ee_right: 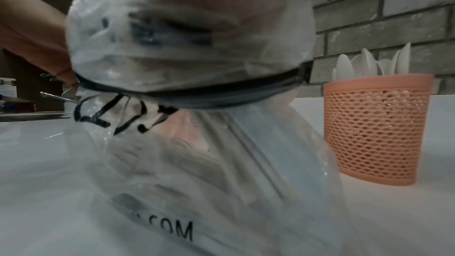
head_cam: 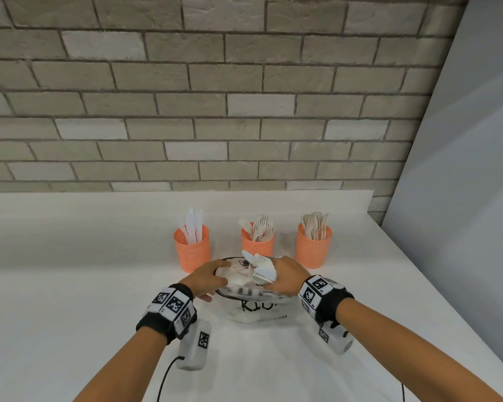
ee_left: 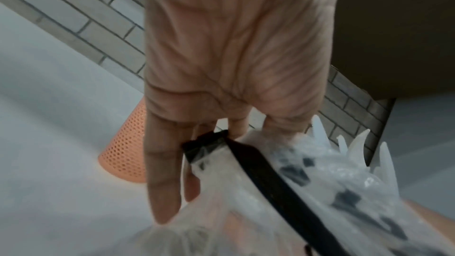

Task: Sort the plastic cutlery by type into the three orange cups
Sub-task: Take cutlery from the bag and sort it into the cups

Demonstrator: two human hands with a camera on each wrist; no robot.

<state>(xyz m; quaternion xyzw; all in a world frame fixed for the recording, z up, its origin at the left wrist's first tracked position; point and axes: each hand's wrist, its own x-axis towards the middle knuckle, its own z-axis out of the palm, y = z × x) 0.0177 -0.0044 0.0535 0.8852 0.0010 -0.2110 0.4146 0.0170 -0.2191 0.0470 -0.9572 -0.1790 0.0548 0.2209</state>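
Observation:
Three orange mesh cups stand in a row by the wall: knives in the left cup (head_cam: pixel 191 248) (ee_left: pixel 123 153), forks in the middle cup (head_cam: pixel 257 242), spoons in the right cup (head_cam: pixel 313 245) (ee_right: pixel 376 129). In front of them lies a clear plastic bag (head_cam: pixel 256 306) (ee_right: pixel 172 163) with black print and a black zip rim (ee_left: pixel 258 164). My left hand (head_cam: pixel 215 281) (ee_left: pixel 187 172) holds the bag's rim at its left end. At the bag's mouth my right hand (head_cam: pixel 273 278) grips a bundle of white cutlery (head_cam: pixel 262 268) (ee_left: pixel 357 143). The bag film hides the right fingers in the right wrist view.
The white counter (head_cam: pixel 70 256) runs back to a brick wall (head_cam: pixel 215 97). Its right edge slants along a grey panel (head_cam: pixel 462 198). Cables (head_cam: pixel 166 375) hang from the wrist units near the front edge.

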